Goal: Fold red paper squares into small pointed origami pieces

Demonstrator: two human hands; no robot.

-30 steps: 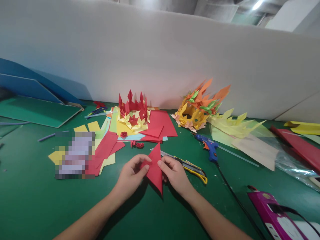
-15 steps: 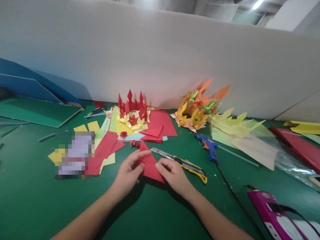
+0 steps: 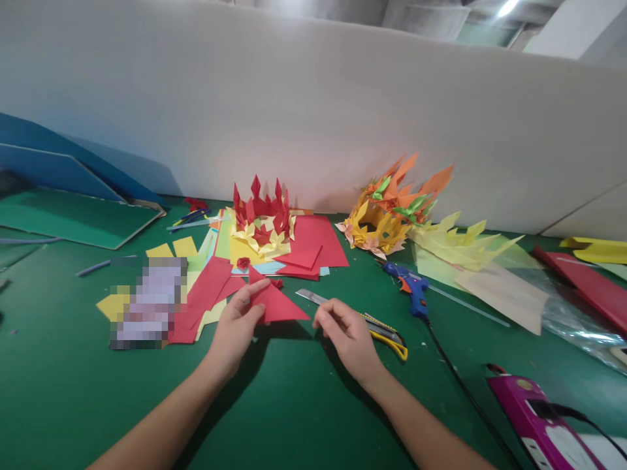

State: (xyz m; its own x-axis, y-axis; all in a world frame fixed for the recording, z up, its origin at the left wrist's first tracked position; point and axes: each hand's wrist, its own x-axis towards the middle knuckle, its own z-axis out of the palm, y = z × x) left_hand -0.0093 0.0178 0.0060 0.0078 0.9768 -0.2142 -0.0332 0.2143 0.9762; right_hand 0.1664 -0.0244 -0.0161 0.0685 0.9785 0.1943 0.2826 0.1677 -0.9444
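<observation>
My left hand [image 3: 236, 329] pinches a red folded paper triangle [image 3: 275, 302] by its left corner, just above the green table [image 3: 294, 405]. My right hand [image 3: 347, 336] hovers a little to the right of the triangle's tip, fingers loosely curled, holding nothing. A yellow utility knife [image 3: 372, 323] with its blade out lies just behind my right hand. A red and yellow paper crown [image 3: 259, 222] stands on a stack of coloured sheets behind the triangle.
Red and yellow paper pieces [image 3: 206, 294] lie left of my hands. An orange and yellow paper crown [image 3: 392, 209], a blue glue gun [image 3: 411, 290] with its black cord, pale yellow sheets [image 3: 465, 251] and a magenta box [image 3: 533, 418] lie to the right. A white partition [image 3: 313, 117] backs the table.
The red triangle has turned from pointing down to pointing right and moved left and up with my left hand. My right hand has let go of it.
</observation>
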